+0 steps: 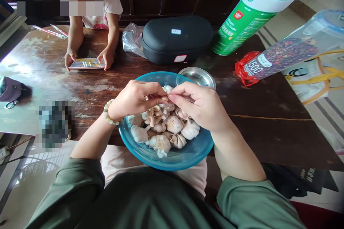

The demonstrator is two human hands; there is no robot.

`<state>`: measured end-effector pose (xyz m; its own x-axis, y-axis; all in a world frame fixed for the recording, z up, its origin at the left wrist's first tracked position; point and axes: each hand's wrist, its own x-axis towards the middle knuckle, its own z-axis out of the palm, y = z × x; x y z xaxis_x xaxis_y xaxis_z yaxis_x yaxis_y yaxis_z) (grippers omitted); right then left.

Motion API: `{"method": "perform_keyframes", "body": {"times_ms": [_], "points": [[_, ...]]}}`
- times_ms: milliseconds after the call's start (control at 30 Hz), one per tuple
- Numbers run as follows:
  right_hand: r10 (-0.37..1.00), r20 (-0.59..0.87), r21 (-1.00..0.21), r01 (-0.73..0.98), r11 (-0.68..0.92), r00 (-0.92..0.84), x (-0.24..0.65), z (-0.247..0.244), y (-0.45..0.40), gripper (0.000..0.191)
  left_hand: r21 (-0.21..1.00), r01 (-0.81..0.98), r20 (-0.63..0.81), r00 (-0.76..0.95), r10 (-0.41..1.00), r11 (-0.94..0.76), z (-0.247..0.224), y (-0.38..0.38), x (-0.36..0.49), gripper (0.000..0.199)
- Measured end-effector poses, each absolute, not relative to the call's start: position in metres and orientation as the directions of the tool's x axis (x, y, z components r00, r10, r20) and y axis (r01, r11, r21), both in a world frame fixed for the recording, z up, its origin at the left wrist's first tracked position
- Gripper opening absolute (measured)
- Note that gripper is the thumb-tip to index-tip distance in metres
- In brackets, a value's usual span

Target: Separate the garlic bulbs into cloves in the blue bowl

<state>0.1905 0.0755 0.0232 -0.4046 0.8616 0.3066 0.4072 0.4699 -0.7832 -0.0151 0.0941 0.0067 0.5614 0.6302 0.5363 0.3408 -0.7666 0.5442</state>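
Note:
A blue bowl (188,157) rests at the table's near edge, partly over my lap, holding several garlic bulbs (174,124) with papery skins. Above it, my left hand (137,96) and my right hand (197,103) meet fingertip to fingertip. Pinched in my left fingers is a small pale garlic clove (165,98), mostly covered by them. My right thumb and forefinger press together against its end; whether they grip the clove or a bit of skin is too small to see. Just behind the bowl stands a shallow metal dish (200,76), partly hidden by my right hand.
Across the wooden table (268,132), another person's hands hold a phone (87,63). A black case (177,37), a plastic bag (132,39), a green powder canister (247,18) and a tall clear container (287,55) stand along the back. A purple pouch (10,88) lies far left.

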Motion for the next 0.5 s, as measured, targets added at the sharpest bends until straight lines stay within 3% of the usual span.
{"method": "perform_keyframes", "body": {"times_ms": [300, 500], "points": [[0.86, 0.319, -0.748, 0.451, 0.487, -0.399, 0.1904, 0.0219, 0.075, 0.007, 0.526, 0.356, 0.533, 0.568, 0.626, -0.772, 0.006, 0.0943, -0.015, 0.013], [0.864, 0.294, -0.788, 0.409, 0.461, -0.409, 0.19, 0.0239, 0.0749, 0.009, 0.552, 0.319, 0.541, 0.566, 0.622, -0.77, 0.0071, 0.0933, -0.015, 0.011]]}}
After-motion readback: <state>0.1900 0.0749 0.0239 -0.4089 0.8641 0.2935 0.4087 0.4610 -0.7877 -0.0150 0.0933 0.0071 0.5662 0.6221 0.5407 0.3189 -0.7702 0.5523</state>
